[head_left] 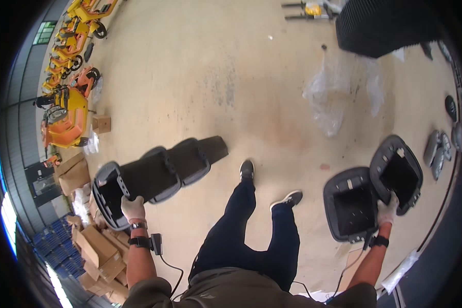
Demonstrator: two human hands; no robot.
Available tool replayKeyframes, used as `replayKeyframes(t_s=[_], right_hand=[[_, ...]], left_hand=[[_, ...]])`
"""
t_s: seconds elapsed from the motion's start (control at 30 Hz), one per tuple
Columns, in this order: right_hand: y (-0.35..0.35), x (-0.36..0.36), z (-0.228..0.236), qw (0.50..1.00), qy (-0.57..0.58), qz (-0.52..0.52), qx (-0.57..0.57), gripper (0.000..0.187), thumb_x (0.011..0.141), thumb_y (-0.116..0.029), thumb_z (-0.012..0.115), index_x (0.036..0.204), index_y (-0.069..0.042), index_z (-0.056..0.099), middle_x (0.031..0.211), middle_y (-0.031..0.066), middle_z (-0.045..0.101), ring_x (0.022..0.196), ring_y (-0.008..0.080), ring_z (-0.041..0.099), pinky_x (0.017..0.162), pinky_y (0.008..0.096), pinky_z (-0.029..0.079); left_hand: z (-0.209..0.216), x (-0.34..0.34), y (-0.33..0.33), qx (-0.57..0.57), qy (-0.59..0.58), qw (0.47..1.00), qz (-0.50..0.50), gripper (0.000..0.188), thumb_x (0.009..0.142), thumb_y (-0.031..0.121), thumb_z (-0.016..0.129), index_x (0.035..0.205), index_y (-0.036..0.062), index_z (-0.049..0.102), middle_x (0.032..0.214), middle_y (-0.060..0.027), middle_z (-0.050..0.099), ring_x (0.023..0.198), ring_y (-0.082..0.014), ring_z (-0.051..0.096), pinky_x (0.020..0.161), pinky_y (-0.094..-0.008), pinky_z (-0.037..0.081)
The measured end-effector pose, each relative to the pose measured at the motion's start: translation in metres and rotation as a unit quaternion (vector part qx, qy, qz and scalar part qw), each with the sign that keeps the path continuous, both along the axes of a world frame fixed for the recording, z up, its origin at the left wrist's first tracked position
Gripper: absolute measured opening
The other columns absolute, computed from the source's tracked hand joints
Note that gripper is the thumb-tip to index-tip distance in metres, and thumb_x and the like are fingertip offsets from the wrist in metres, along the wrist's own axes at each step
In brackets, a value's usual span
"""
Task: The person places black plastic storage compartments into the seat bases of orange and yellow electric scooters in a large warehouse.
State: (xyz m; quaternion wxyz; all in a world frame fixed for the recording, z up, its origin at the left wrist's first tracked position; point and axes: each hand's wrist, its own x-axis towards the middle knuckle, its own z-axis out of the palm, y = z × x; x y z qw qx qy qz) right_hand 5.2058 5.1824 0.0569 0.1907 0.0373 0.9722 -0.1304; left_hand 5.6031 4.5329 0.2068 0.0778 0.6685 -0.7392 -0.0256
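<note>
My gloved left hand (133, 209) is closed on the rim of a black plastic shell (108, 197), rounded at the corners and hollow like the underside of a seat. From it, similar shells (187, 161) overlap in a row slanting away to the right; whether they are joined is unclear. On the other side my gloved right hand (387, 209) grips a pair of black plastic shells at their near edges. One shell (349, 205) shows its hollow inside, with the other shell (397, 174) overlapping its right edge. The fingertips of both hands are partly hidden.
Yellow and orange scooters (69, 110) line the left wall. Cardboard boxes (100, 251) and blue crates (56, 246) lie at the lower left. Clear plastic sheeting (328, 97) lies on the floor ahead, near a black ribbed stack (385, 25). Grey parts (436, 151) lie far right.
</note>
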Motion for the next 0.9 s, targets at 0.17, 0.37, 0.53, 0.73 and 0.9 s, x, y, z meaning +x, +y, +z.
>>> replayKeyframes(t_s=[0.17, 0.37, 0.53, 0.73, 0.9], right_hand=[[0.019, -0.022, 0.102, 0.993, 0.077, 0.011, 0.086, 0.07, 0.067, 0.001, 0.065, 0.13, -0.004, 0.036, 0.135, 0.0219, 0.03, 0.124, 0.0351, 0.035, 0.105, 0.0359, 0.03], [-0.048, -0.048, 0.187, 0.971, 0.021, 0.036, 0.236, 0.064, 0.058, -0.004, 0.067, 0.117, -0.004, 0.044, 0.123, 0.0188, 0.043, 0.106, 0.0398, 0.051, 0.089, 0.0404, 0.046], [-0.112, -0.088, 0.188, 0.971, -0.085, 0.084, 0.208, 0.067, 0.053, -0.011, 0.074, 0.115, -0.003, 0.05, 0.122, 0.0207, 0.046, 0.109, 0.0323, 0.053, 0.089, 0.0348, 0.047], [-0.148, -0.153, 0.106, 0.965, -0.158, 0.204, 0.039, 0.053, 0.073, -0.023, 0.07, 0.119, -0.004, 0.051, 0.104, 0.017, 0.057, 0.099, 0.0263, 0.054, 0.088, 0.0336, 0.045], [-0.299, -0.273, 0.086, 0.95, -0.197, 0.244, -0.009, 0.053, 0.074, -0.022, 0.068, 0.12, -0.003, 0.049, 0.106, 0.0169, 0.056, 0.101, 0.0264, 0.054, 0.089, 0.0336, 0.044]], left_hand=[[-0.011, 0.037, -0.044, 0.066, 0.136, 0.98, 0.133, 0.025, 0.058, 0.006, 0.057, 0.078, -0.0091, 0.056, 0.068, -0.0155, 0.063, 0.061, -0.0224, 0.059, 0.062, -0.0349, 0.048], [-0.046, 0.078, -0.072, 0.06, 0.195, 0.95, 0.235, 0.025, 0.055, 0.005, 0.061, 0.075, -0.0087, 0.058, 0.067, -0.0155, 0.063, 0.061, -0.0248, 0.059, 0.06, -0.0343, 0.047], [-0.033, 0.064, -0.075, 0.07, 0.289, 0.901, 0.317, 0.023, 0.056, 0.004, 0.065, 0.076, -0.0067, 0.06, 0.07, -0.0126, 0.064, 0.063, -0.0218, 0.061, 0.062, -0.0338, 0.048], [0.011, -0.025, -0.103, 0.068, 0.302, 0.888, 0.341, 0.032, 0.062, 0.013, 0.064, 0.087, -0.0072, 0.063, 0.077, -0.0143, 0.065, 0.07, -0.0228, 0.062, 0.068, -0.0343, 0.048], [0.03, -0.084, -0.153, 0.057, 0.204, 0.86, 0.465, 0.032, 0.057, 0.017, 0.067, 0.082, -0.0024, 0.064, 0.083, -0.021, 0.065, 0.084, -0.0332, 0.065, 0.077, -0.0357, 0.05]])
